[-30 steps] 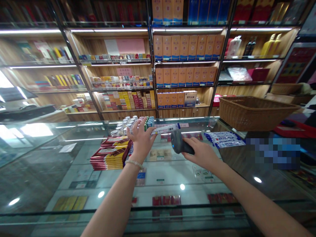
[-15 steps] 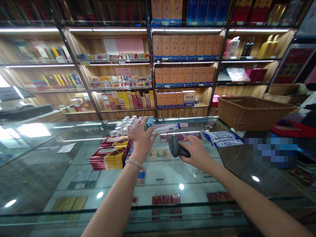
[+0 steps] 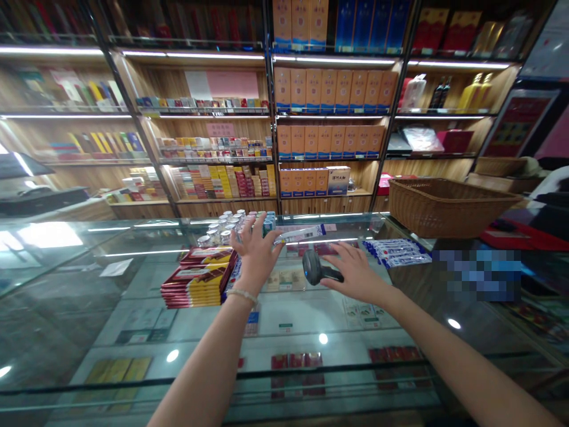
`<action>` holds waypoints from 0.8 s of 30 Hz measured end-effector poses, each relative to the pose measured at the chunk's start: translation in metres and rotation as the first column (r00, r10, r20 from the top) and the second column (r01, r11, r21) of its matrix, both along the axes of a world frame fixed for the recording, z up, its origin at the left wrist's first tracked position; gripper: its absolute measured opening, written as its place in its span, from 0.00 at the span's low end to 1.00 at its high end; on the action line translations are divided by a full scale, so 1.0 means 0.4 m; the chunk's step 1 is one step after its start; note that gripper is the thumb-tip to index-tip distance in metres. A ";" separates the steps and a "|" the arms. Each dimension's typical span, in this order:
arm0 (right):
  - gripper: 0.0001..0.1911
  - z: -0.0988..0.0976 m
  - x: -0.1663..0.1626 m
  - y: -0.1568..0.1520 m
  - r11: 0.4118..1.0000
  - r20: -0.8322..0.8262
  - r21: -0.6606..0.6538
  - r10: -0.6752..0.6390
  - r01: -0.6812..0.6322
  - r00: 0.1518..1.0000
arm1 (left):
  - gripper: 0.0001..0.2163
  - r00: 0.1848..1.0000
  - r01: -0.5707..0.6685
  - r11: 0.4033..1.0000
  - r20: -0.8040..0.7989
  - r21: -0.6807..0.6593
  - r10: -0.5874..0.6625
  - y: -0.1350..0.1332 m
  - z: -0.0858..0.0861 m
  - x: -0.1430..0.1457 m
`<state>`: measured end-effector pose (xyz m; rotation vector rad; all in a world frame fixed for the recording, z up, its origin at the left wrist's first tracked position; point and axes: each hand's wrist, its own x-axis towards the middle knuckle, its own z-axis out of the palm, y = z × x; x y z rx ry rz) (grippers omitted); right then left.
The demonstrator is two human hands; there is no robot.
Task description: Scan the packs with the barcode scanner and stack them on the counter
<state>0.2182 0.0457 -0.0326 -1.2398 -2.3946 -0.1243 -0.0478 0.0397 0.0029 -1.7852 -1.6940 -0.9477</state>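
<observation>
My left hand (image 3: 255,255) is stretched forward over the glass counter (image 3: 89,284). Its fingers are spread and its fingertips rest at a small green and blue pack (image 3: 268,224) beside a cluster of white-capped bottles (image 3: 222,228). My right hand (image 3: 355,273) hovers with its fingers extended over the handle of a dark barcode scanner (image 3: 313,267). The scanner lies on the glass with its head pointing left, and the fingers are not wrapped round it. A stack of red and yellow cartons (image 3: 200,279) sits just left of my left wrist.
A wicker basket (image 3: 448,204) stands on the counter at the right, with blue and white packets (image 3: 395,252) in front of it. Behind the counter, shelves (image 3: 329,136) hold orange boxes and cigarette packs. More packs lie inside the glass case below.
My right hand has lowered the scanner to the glass, moved it a little left, and opened its fingers off the handle. My left hand has barely moved.
</observation>
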 end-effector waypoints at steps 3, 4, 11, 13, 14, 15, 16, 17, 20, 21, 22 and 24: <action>0.22 0.033 0.011 0.044 0.994 -0.133 0.097 -0.029 0.042 0.991 | 0.08 1.000 0.015 1.000 -0.010 0.004 -0.015 0.001 -0.002 0.002; 0.21 0.045 0.013 0.060 0.988 -0.175 0.149 -0.018 0.045 0.984 | 0.08 1.000 0.022 1.000 -0.015 0.005 -0.022 0.001 -0.002 0.004; 0.20 0.075 -0.002 0.116 0.807 -0.093 0.589 0.025 0.035 0.995 | 0.08 0.998 0.060 0.998 -0.020 -0.016 -0.061 -0.010 0.007 0.026; 0.18 0.060 -0.010 0.122 0.765 -0.056 0.643 0.012 0.027 0.998 | 0.09 0.997 0.073 0.997 -0.025 -0.025 -0.074 -0.012 0.008 0.030; 0.17 0.050 -0.014 0.125 0.746 -0.057 0.665 0.003 0.036 0.998 | 0.09 0.996 0.078 0.997 -0.031 -0.027 -0.079 -0.013 0.008 0.032; 0.16 0.040 -0.016 0.127 0.727 -0.065 0.685 -0.002 0.046 0.998 | 0.09 0.996 0.083 0.996 -0.040 -0.029 -0.084 -0.014 0.008 0.034; 0.15 0.031 -0.017 0.128 0.709 -0.076 0.703 -0.003 0.056 0.997 | 0.09 0.995 0.089 0.996 -0.050 -0.031 -0.090 -0.015 0.007 0.036; 0.14 0.022 -0.018 0.129 0.694 -0.087 0.717 -0.002 0.064 0.996 | 0.09 0.993 0.095 0.995 -0.060 -0.031 -0.097 -0.016 0.007 0.039; 0.11 0.006 -0.015 0.125 0.660 -0.107 0.747 0.009 0.074 0.994 | 0.09 0.990 0.121 0.992 -0.076 -0.023 -0.123 -0.021 0.006 0.052; 0.10 0.004 -0.014 0.122 0.652 -0.108 0.754 0.010 0.076 0.994 | 0.09 0.989 0.127 0.992 -0.078 -0.019 -0.128 -0.024 0.007 0.057; 0.10 0.003 -0.013 0.119 0.646 -0.108 0.760 0.010 0.076 0.994 | 0.09 0.988 0.131 0.991 -0.081 -0.016 -0.132 -0.026 0.007 0.062; 0.09 0.003 -0.013 0.114 0.639 -0.108 0.765 0.006 0.080 0.994 | 0.09 0.987 0.134 0.991 -0.088 -0.017 -0.134 -0.030 0.007 0.071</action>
